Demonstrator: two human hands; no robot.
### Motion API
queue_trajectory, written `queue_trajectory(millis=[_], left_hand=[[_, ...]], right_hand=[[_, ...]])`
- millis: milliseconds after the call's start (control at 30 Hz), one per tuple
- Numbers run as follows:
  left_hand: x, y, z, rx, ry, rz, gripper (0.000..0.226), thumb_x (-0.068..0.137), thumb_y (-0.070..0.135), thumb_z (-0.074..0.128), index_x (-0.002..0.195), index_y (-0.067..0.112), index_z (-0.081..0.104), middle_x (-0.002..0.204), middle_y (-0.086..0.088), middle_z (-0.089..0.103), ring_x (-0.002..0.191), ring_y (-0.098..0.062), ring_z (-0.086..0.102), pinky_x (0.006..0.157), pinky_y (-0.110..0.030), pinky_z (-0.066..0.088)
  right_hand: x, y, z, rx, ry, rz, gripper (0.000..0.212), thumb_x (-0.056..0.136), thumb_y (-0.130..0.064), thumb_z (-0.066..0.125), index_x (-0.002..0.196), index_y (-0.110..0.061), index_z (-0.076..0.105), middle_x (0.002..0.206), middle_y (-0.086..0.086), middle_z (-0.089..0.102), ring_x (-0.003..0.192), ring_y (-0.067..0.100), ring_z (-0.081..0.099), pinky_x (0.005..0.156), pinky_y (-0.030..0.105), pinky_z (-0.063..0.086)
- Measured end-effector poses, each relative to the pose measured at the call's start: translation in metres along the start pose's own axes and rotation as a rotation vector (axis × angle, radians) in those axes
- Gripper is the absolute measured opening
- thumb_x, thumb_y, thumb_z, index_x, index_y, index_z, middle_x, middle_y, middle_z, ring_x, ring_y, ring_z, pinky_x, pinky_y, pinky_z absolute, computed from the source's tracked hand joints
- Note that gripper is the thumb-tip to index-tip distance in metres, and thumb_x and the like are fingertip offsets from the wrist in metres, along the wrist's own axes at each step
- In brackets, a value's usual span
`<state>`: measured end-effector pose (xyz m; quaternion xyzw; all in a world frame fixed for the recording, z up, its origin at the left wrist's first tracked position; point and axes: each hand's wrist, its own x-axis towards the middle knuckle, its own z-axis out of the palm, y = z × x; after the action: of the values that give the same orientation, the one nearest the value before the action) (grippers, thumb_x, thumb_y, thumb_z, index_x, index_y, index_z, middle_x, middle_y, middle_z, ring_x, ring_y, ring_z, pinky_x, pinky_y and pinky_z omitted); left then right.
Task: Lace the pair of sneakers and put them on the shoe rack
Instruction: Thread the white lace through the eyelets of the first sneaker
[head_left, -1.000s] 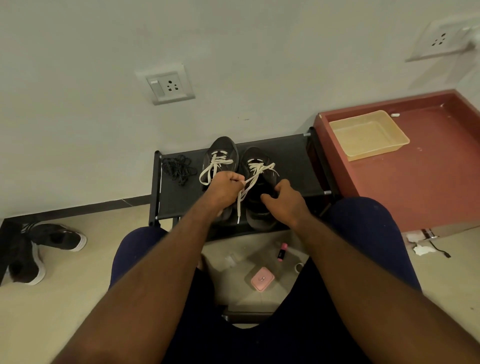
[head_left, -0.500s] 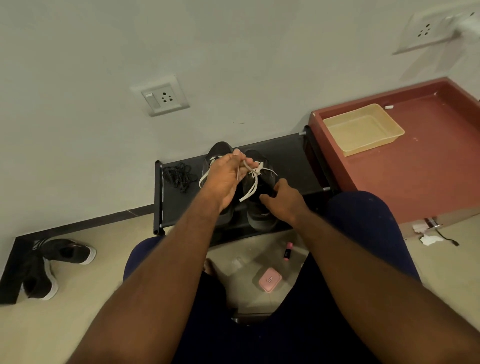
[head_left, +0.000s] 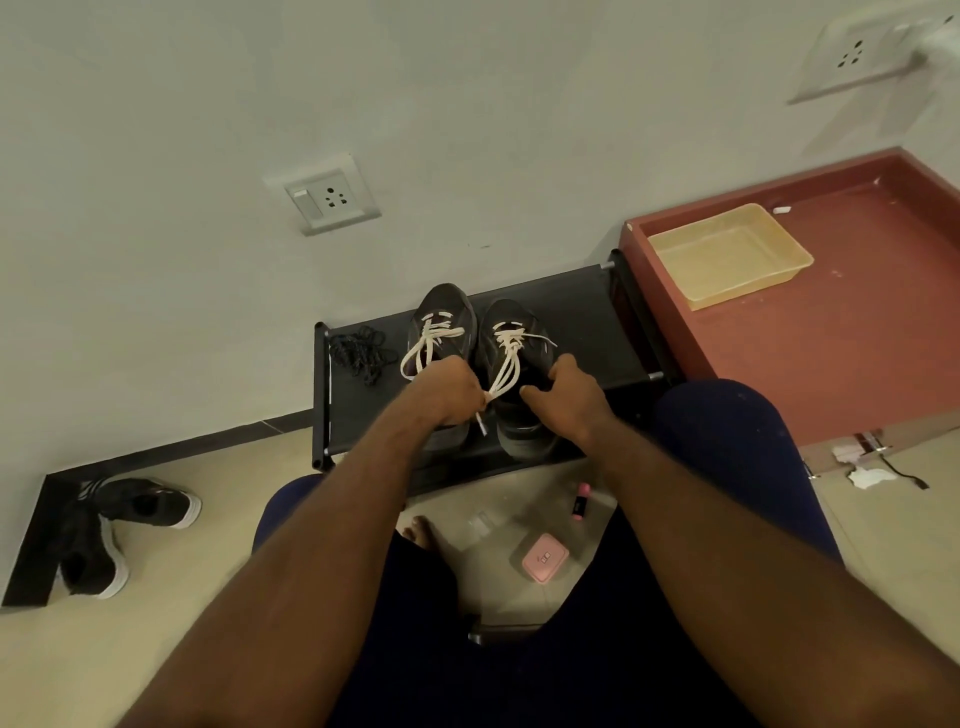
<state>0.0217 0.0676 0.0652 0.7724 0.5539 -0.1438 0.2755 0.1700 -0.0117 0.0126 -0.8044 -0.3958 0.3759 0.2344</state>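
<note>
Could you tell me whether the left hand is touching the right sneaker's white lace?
Touching: in the head view the left hand pinches the white lace.

A single wide-angle camera sits on the person's head and looks forward and steeply down past both forearms, so the dark-clad thighs fill the bottom of the frame and the pale wall with its white switch-and-socket plate (head_left: 332, 196) fills the top. The low black fabric-topped shoe rack (head_left: 582, 317) lies mid-frame at arm's reach, against the wall, with the raised red-brown surface (head_left: 857, 332) at the right edge and beige floor tiles (head_left: 171, 597) to the left. Straight lines bow toward the edges from the lens; no second view shares the scene.
</note>
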Motion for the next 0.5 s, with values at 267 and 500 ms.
queue_trajectory(millis=[267, 500], left_hand=[[-0.011, 0.025, -0.040, -0.674, 0.457, 0.192, 0.044, 0.094, 0.031, 0.063, 0.065, -0.003, 0.060, 0.051, 0.000, 0.052, 0.042, -0.007, 0.040, 0.049, -0.023, 0.037], [0.007, -0.001, -0.041, -0.279, 0.754, -0.054, 0.043, 0.092, 0.019, 0.061, 0.133, 0.011, 0.052, 0.145, -0.013, 0.039, 0.123, -0.028, 0.050, 0.099, -0.036, 0.044]], right_hand=[[0.002, -0.002, 0.000, -0.028, -0.001, 0.001, 0.049, 0.086, -0.041, 0.068, 0.118, -0.010, 0.046, 0.116, 0.016, 0.063, 0.105, 0.034, 0.061, 0.089, 0.044, 0.053], [0.002, -0.005, -0.002, -0.047, -0.001, 0.005, 0.047, 0.086, -0.034, 0.067, 0.120, -0.010, 0.046, 0.117, 0.017, 0.062, 0.109, 0.036, 0.060, 0.093, 0.041, 0.051]])
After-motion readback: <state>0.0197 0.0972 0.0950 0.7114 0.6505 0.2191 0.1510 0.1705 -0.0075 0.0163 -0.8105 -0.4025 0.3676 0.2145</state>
